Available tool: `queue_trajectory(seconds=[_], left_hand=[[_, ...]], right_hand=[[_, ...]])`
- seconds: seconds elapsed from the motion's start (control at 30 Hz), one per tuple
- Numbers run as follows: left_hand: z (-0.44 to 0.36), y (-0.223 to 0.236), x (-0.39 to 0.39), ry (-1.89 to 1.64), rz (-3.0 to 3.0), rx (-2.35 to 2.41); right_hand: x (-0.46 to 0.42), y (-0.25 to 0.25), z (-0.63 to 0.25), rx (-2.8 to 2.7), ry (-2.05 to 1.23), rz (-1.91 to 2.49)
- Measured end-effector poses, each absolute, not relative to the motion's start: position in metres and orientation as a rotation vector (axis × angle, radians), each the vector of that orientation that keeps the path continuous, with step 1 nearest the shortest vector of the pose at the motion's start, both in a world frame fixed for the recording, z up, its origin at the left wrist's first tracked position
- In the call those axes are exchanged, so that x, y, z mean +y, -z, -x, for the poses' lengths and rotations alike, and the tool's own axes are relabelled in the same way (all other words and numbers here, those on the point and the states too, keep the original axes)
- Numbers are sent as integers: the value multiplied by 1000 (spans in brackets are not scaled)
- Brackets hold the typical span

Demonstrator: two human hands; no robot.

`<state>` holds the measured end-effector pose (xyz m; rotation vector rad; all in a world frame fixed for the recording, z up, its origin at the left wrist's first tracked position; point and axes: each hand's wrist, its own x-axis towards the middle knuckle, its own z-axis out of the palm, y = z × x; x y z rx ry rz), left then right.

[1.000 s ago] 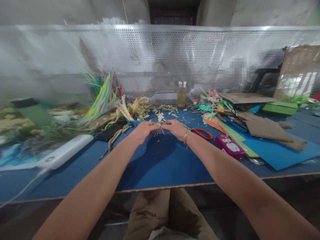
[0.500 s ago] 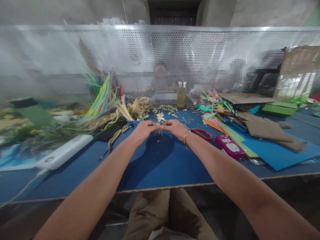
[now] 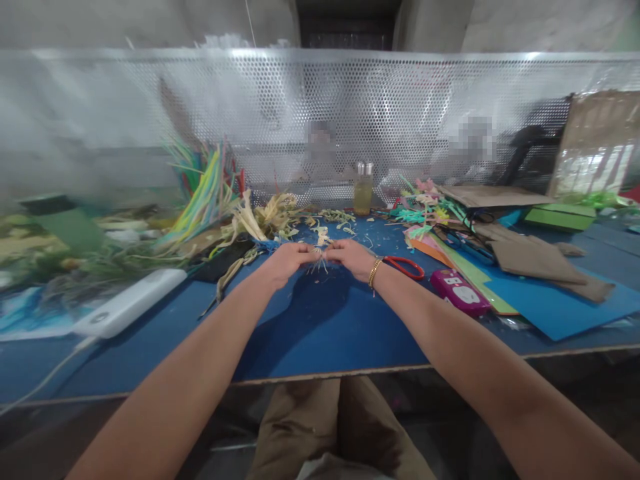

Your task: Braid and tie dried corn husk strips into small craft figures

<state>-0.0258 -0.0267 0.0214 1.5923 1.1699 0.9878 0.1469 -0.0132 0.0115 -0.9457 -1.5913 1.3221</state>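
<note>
Near the middle of the blue table (image 3: 320, 340), my left hand (image 3: 290, 261) and my right hand (image 3: 351, 257) meet almost fingertip to fingertip. Both pinch a small bunch of pale, straw-like strands (image 3: 317, 268), whose thin ends fan out below the fingers. A cream-coloured cluster (image 3: 323, 235) shows just above the fingertips; whether it joins the strands I cannot tell. Red-handled scissors (image 3: 404, 267) lie right of my right wrist, which wears a gold bracelet. A pile of dried, pale plant material (image 3: 273, 217) sits behind my left hand.
A white power strip (image 3: 133, 303) and greenery lie at left, beside colourful strips (image 3: 200, 193). A bottle of yellowish liquid (image 3: 363, 189) stands before the perforated metal panel (image 3: 320, 100). To the right are a purple case (image 3: 459, 293), a blue sheet (image 3: 560, 307) and brown cardboard (image 3: 540, 257).
Both hands stay in nearly the same place, with only slight finger shifts. The strand ends below the fingers have spread a little differently.
</note>
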Motion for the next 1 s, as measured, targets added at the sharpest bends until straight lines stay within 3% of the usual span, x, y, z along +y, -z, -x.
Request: queue_trajectory(seconds=[0.43, 0.67, 1.0], left_hand=[[25, -35, -39, -897, -1262, 914], [26, -39, -41, -882, -1080, 878], [21, -28, -35, -969, -1282, 1036]], right_hand=[[-20, -18, -148, -1446, -1697, 740], [-22, -19, -148, -1455, -1686, 681], [-17, -14, -146, -1506, -1487, 853]])
